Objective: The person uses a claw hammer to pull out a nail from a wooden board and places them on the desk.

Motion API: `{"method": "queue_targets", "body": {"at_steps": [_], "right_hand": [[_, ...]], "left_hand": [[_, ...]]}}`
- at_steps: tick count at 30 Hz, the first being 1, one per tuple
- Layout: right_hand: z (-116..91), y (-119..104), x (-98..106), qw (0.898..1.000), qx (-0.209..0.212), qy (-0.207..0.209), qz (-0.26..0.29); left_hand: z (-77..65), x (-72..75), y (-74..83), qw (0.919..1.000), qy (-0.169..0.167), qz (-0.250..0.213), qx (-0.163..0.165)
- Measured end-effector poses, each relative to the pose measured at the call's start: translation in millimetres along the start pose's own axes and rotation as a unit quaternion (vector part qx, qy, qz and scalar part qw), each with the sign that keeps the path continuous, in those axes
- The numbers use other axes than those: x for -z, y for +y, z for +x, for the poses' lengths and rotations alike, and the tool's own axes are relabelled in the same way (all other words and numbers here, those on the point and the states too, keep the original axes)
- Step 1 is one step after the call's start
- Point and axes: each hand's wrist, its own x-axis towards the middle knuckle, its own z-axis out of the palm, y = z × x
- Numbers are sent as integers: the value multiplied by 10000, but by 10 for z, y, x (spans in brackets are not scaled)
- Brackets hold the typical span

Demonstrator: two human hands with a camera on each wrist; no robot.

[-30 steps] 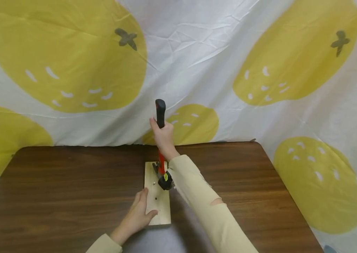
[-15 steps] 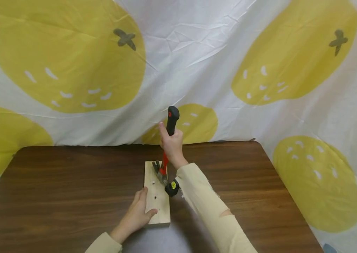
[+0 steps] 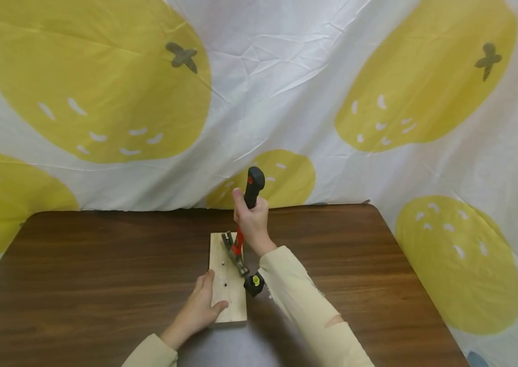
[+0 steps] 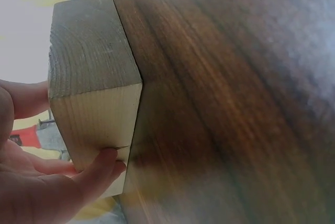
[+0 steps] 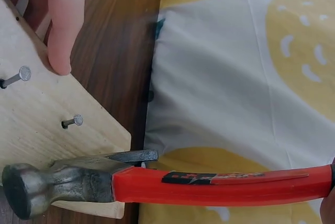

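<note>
A light wooden board point(image 3: 237, 306) lies lengthwise on the brown table. My left hand point(image 3: 196, 308) holds its near left part, the thumb over the top face and the fingers along the side. In the left wrist view, fingertips press the side of the block. My right hand point(image 3: 253, 223) grips a claw hammer point(image 5: 220, 185) by its black handle point(image 3: 254, 186), which points up and away. The metal head lies over the board's far right part, claw toward the far end. Two nails stand partly out of the wood, a nearer nail point(image 5: 23, 73) and a farther nail point(image 5: 77, 120).
The dark wood-grain table point(image 3: 103, 285) spreads to both sides of the board. Behind it and at the right hangs a white cloth point(image 3: 277, 122) with large yellow fruit prints. A black wrist camera point(image 3: 254, 284) sits at my right cuff.
My right hand and the hammer handle have moved to the right and back toward me, and the hammer head has turned a little. My left hand keeps its place on the board.
</note>
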Motion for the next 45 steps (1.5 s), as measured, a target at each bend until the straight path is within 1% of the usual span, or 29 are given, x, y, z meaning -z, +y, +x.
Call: {"method": "queue_targets", "body": {"at_steps": [4,6,10,14,15,17,18,19,21,22,25,26,27,28,29,31,33,34,35,38,39,41,43,45], "right_hand": [[5,91,64,9998,199,-49,64],[-7,103,89,9990,406,-86,165],[-56,84,139,9951,809,-186,545],[-115,79,220,9889,1046,-135,1043],[-106,246,297,9852,1185,-155,1228],[-134,327,352,9805,1273,-209,1484],[-132,429,395,9762,1398,-346,1625],[-133,501,424,9743,1437,-406,1687],[-104,725,505,9671,1588,-665,1874],[-111,674,490,9669,1570,-748,1867],[-105,717,534,9649,1502,-810,1994],[-107,715,548,9648,1484,-796,2022],[-107,693,555,9669,1406,-714,2005],[-94,764,595,9658,1372,-662,2099],[-78,781,624,9658,1362,-680,2097],[-8,907,714,9625,1439,-848,2139],[26,805,715,9630,1401,-898,2121],[36,706,695,9621,1392,-948,2145],[27,489,634,9646,1354,-980,2037],[-12,-49,469,9669,1118,-973,2075],[-20,-198,426,9666,1031,-1002,2121],[-8,-369,401,9639,924,-1174,2205],[9,-496,391,9604,764,-1306,2342],[34,-568,396,9588,659,-1405,2379]], "left_hand": [[6,-31,2,10000,-31,-25,-26],[10,-39,8,10000,-48,-18,-37],[20,-25,21,10000,-45,13,-34],[21,3,21,10000,-4,22,4],[20,10,18,10000,-8,28,6],[7,26,3,10000,-9,54,35],[-1,37,-5,10000,4,77,48],[-10,46,-15,9999,13,85,63],[-30,65,-31,9999,32,119,104],[-41,73,-38,9998,50,127,125],[-57,78,-49,9999,44,103,127],[-59,73,-50,9999,27,96,118],[-60,67,-49,9999,27,73,100],[-59,61,-48,9999,26,56,87],[-57,54,-47,10000,29,46,74],[-53,40,-45,10000,59,18,31],[-52,31,-48,10000,88,1,-19],[-51,29,-52,9999,99,18,-41],[-47,31,-56,9999,112,58,-90],[-19,72,-70,9987,312,280,-276],[1,98,-71,9977,466,350,-351],[59,168,-63,9937,882,463,-520],[132,242,-40,9872,1372,447,-686],[214,301,-3,9784,1807,407,-917]]}}
